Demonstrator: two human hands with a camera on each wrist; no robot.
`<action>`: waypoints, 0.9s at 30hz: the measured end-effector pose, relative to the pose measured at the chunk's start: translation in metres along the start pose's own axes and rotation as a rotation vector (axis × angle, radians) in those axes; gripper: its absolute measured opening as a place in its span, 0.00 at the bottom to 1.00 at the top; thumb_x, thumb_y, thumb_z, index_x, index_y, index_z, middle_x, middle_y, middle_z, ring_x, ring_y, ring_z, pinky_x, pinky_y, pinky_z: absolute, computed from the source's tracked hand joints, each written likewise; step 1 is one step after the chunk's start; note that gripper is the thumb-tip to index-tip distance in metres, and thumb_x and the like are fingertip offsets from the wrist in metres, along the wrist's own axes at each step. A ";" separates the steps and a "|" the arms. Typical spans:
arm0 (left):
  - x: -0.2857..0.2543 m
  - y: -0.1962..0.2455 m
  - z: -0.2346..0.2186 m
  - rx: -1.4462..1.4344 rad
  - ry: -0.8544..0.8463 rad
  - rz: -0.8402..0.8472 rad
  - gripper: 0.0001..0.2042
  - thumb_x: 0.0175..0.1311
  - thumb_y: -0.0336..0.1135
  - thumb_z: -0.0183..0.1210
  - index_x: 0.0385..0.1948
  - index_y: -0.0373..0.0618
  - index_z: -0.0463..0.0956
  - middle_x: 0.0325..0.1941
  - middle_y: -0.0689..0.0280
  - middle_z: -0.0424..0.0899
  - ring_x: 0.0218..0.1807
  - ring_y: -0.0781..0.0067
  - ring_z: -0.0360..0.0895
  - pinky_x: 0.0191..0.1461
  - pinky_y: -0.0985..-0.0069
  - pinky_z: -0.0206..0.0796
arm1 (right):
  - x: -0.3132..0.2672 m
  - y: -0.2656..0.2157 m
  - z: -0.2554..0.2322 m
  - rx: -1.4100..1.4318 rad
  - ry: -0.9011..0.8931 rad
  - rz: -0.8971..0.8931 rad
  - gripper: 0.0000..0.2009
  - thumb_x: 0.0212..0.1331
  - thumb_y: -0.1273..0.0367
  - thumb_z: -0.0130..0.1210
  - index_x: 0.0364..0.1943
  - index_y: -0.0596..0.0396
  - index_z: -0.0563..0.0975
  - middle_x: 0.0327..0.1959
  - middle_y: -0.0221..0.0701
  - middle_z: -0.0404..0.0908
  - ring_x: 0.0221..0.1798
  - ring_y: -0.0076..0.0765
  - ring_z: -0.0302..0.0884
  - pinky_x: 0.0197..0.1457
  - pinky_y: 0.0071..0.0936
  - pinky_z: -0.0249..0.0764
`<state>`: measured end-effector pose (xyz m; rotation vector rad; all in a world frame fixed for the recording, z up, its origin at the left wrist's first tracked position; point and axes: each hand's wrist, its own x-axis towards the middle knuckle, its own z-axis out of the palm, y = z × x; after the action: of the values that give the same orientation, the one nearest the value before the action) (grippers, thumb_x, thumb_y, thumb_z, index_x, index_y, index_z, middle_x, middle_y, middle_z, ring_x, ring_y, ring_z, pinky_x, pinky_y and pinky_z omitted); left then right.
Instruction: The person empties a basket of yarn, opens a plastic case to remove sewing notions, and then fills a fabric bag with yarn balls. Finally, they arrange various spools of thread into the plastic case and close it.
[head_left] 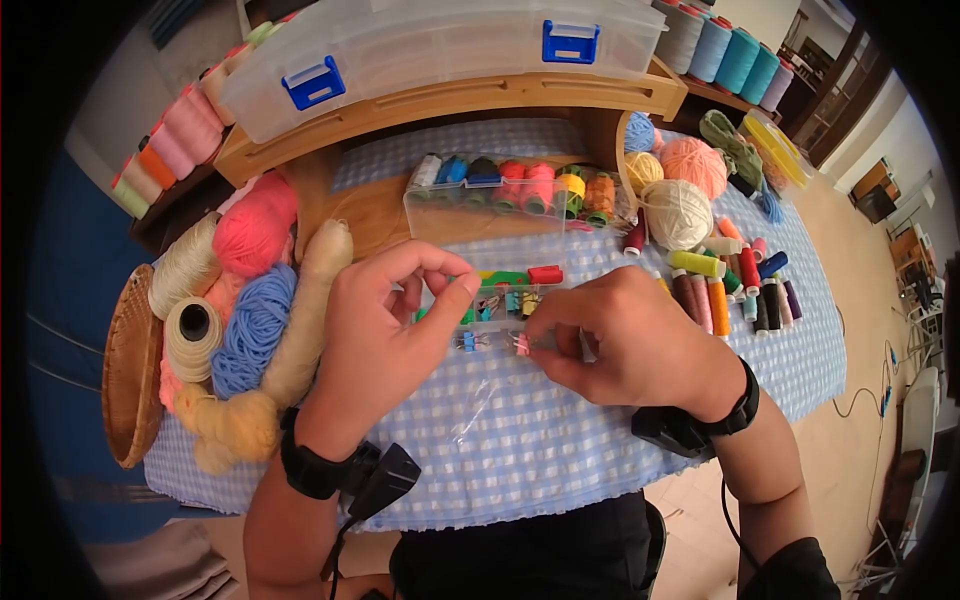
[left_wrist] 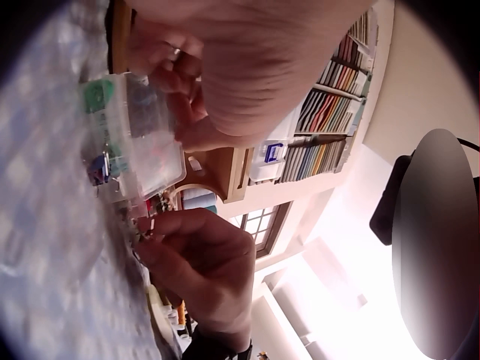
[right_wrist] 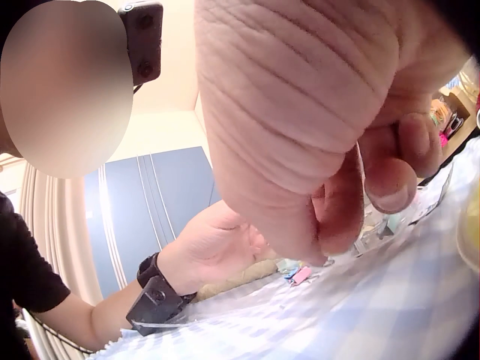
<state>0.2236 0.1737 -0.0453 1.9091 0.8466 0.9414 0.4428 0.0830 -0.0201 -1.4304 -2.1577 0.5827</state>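
Observation:
My right hand (head_left: 635, 335) pinches a small pink binder clip (head_left: 522, 344) between thumb and forefinger, low over the checked cloth. A blue binder clip (head_left: 470, 342) lies to its left, in front of a small clear plastic box (head_left: 488, 325). Compartments in this box hold more coloured clips and green pieces. Above the box's left side hovers my left hand (head_left: 385, 335), its fingers loosely bent and holding nothing. In the right wrist view, the pink clip (right_wrist: 301, 276) shows right by the right fingertips, with the blue one behind it.
Yarn balls and skeins (head_left: 250, 325) sit at the left beside a wicker basket (head_left: 130, 370). Small thread spools (head_left: 720, 305) lie at the right. A clear case of thread (head_left: 480, 215) stands behind the box, before a wooden shelf (head_left: 450, 105).

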 end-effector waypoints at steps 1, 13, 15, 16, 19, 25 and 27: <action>-0.001 0.005 0.000 -0.093 -0.014 -0.056 0.05 0.62 0.29 0.69 0.35 0.40 0.85 0.28 0.73 0.83 0.26 0.90 0.65 0.27 0.85 0.58 | 0.000 0.000 0.000 0.000 0.002 0.003 0.05 0.51 0.71 0.65 0.32 0.53 0.83 0.20 0.33 0.82 0.25 0.45 0.83 0.32 0.38 0.77; -0.006 0.018 -0.002 -0.320 -0.316 -0.224 0.11 0.68 0.35 0.68 0.38 0.34 0.86 0.29 0.66 0.88 0.25 0.90 0.74 0.26 0.87 0.64 | -0.002 0.002 0.005 0.096 0.275 -0.192 0.07 0.51 0.73 0.68 0.34 0.52 0.83 0.16 0.25 0.78 0.20 0.35 0.78 0.26 0.31 0.74; -0.003 0.022 -0.006 -0.314 -0.357 -0.287 0.11 0.69 0.35 0.67 0.38 0.34 0.85 0.29 0.65 0.87 0.23 0.90 0.74 0.25 0.87 0.64 | -0.002 0.001 0.004 0.129 0.308 -0.169 0.06 0.52 0.74 0.67 0.34 0.52 0.83 0.16 0.24 0.77 0.19 0.33 0.77 0.25 0.29 0.73; -0.001 0.023 -0.008 -0.308 -0.398 -0.355 0.12 0.70 0.36 0.67 0.38 0.34 0.85 0.28 0.65 0.87 0.22 0.89 0.73 0.24 0.86 0.64 | -0.002 0.000 0.003 0.127 0.310 -0.171 0.06 0.52 0.74 0.67 0.34 0.52 0.83 0.16 0.24 0.77 0.19 0.33 0.77 0.25 0.29 0.73; -0.002 0.021 -0.008 -0.312 -0.392 -0.283 0.12 0.71 0.37 0.65 0.38 0.34 0.85 0.27 0.64 0.87 0.20 0.89 0.73 0.22 0.86 0.63 | -0.002 0.001 0.003 0.146 0.330 -0.185 0.06 0.51 0.75 0.67 0.34 0.52 0.83 0.16 0.24 0.76 0.18 0.31 0.76 0.24 0.28 0.72; -0.005 0.019 -0.007 -0.333 -0.345 -0.214 0.12 0.71 0.36 0.65 0.38 0.34 0.85 0.28 0.62 0.88 0.21 0.88 0.74 0.24 0.86 0.65 | 0.000 -0.002 -0.001 0.311 0.311 -0.127 0.06 0.53 0.76 0.67 0.34 0.56 0.83 0.18 0.26 0.78 0.19 0.24 0.76 0.23 0.22 0.70; -0.006 0.018 -0.006 -0.338 -0.344 -0.216 0.11 0.71 0.36 0.65 0.38 0.34 0.86 0.29 0.62 0.88 0.21 0.87 0.74 0.24 0.86 0.66 | 0.001 -0.007 -0.004 0.426 0.258 0.021 0.04 0.57 0.74 0.67 0.34 0.59 0.83 0.21 0.26 0.80 0.21 0.18 0.76 0.23 0.19 0.69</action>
<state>0.2193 0.1635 -0.0286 1.5884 0.6281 0.5620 0.4404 0.0815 -0.0126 -1.2186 -1.6956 0.7653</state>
